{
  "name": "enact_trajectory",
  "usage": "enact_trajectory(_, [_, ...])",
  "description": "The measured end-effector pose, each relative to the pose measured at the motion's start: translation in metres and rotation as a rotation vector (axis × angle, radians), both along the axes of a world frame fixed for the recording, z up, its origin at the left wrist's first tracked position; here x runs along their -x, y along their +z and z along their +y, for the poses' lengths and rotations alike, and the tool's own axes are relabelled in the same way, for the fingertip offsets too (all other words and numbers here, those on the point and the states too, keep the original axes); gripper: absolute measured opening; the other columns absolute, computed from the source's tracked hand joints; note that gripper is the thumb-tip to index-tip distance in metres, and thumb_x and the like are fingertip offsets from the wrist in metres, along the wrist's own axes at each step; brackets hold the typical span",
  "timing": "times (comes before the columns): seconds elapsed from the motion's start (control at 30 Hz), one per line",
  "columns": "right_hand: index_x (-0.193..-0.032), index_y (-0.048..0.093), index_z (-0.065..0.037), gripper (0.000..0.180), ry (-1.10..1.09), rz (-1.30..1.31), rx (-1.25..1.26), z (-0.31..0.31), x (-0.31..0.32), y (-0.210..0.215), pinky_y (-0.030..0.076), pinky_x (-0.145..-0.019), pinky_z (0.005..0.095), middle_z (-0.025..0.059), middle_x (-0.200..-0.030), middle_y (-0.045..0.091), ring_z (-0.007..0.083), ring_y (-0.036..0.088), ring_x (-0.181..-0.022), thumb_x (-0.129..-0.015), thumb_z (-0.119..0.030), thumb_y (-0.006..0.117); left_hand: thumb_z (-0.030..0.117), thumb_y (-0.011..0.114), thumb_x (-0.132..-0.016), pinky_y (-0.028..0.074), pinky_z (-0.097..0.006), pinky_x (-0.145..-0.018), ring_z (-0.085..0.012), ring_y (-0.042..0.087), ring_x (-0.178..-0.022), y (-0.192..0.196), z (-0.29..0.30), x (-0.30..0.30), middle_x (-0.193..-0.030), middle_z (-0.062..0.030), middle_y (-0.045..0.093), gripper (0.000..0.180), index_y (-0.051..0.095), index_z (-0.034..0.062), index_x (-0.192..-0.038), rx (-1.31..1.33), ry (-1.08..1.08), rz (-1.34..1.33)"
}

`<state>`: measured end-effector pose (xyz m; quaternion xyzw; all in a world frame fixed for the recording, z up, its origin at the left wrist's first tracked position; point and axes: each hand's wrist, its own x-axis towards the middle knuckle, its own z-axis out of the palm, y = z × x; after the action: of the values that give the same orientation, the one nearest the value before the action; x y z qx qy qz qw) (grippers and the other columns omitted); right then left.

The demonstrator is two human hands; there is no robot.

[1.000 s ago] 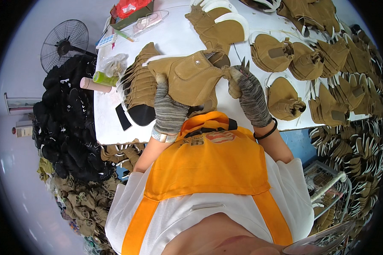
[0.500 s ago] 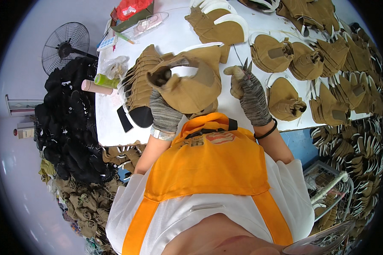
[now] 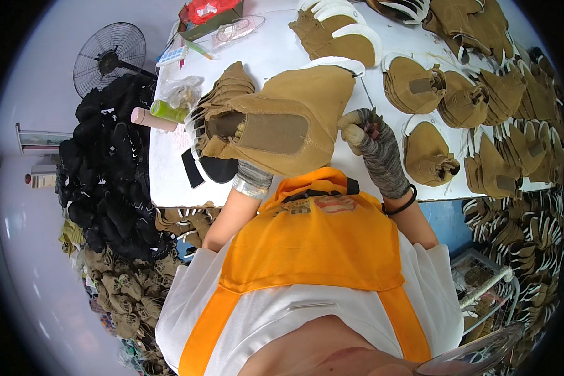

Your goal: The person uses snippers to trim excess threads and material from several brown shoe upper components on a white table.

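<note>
A tan boot upper (image 3: 329, 94) with a dark elastic panel and a white edge piece is held up above the white table in front of me. My left hand (image 3: 255, 173), in a grey knitted glove with bare fingertips, holds it from beneath. Most of that hand is hidden, but fingertips show in the upper's opening. Just off the upper's right side is my right hand (image 3: 368, 135), also gloved, with its fingers curled closed around small thread snips (image 3: 375, 115). Their dark tips point away from me.
A stack of tan uppers (image 3: 232, 78) leans behind the held one. More uppers (image 3: 413, 84) stand in rows on the right of the white table (image 3: 169, 182). A phone (image 3: 192, 168), a pink bottle (image 3: 153, 119) and a green roll (image 3: 168, 111) lie left. A fan (image 3: 108, 62) stands beyond.
The boot upper has turned, so its elastic panel now faces up toward me. My left hand has gone further under it. The right hand stays close by with the snips, less plainly seen.
</note>
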<state>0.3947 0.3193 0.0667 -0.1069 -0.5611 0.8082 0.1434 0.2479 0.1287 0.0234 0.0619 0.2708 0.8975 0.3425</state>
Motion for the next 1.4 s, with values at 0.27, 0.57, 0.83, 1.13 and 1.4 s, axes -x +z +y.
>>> enact_trajectory(0.27, [-0.106,0.058,-0.006,0.027,-0.082,0.026,-0.053,-0.009,-0.005,-0.004,0.046,-0.076,0.0214,-0.0007,-0.095,0.061,0.0066,0.054,-0.085,-0.083,-0.016,0.070,0.033,0.038,-0.098,0.039,-0.040,-0.101,-0.0255,0.048,-0.115,0.003,-0.004,-0.005,-0.129,-0.0099,0.048,0.042,0.038,0.0112,-0.133,0.017,0.000,0.031])
enact_trajectory(0.57, [-0.113,0.056,-0.006,0.040,-0.150,-0.079,-0.057,-0.021,0.006,-0.017,0.035,-0.051,0.0187,-0.0056,-0.077,0.053,0.0031,0.042,-0.058,-0.082,-0.026,0.071,0.033,0.037,-0.098,0.040,-0.040,-0.100,-0.0256,0.049,-0.114,-0.002,-0.012,-0.001,-0.127,-0.0094,0.049,0.041,0.039,0.0114,-0.133,0.126,-0.069,0.149])
enact_trajectory(0.83, [-0.109,0.055,-0.004,0.040,-0.103,-0.148,-0.074,-0.018,0.019,-0.030,0.037,-0.055,0.0206,-0.0031,-0.075,0.052,0.0052,0.043,-0.061,-0.081,-0.028,0.072,0.033,0.036,-0.098,0.041,-0.040,-0.099,-0.0256,0.050,-0.112,-0.015,-0.019,-0.003,-0.126,-0.0090,0.050,0.041,0.039,0.0115,-0.132,0.189,-0.114,0.225])
enact_trajectory(1.13, [-0.096,0.064,-0.003,0.019,-0.111,0.027,-0.401,-0.037,0.002,0.000,0.048,-0.072,0.0225,0.0012,-0.085,0.058,0.0086,0.053,-0.074,-0.082,-0.013,0.070,0.033,0.035,-0.099,0.042,-0.039,-0.097,-0.0256,0.051,-0.109,-0.021,-0.043,-0.002,-0.123,-0.0087,0.052,0.039,0.041,0.0113,-0.131,-0.131,-0.002,0.280])
enact_trajectory(1.4, [-0.101,0.062,-0.003,0.034,-0.124,0.209,-0.833,-0.029,0.001,-0.012,0.054,-0.068,0.0268,0.0076,-0.086,0.057,0.0177,0.062,-0.074,-0.067,0.000,0.068,0.033,0.035,-0.099,0.045,-0.039,-0.094,-0.0247,0.052,-0.104,-0.018,-0.038,0.002,-0.116,-0.0097,0.054,0.040,0.045,0.0077,-0.128,-0.441,-0.119,0.061])
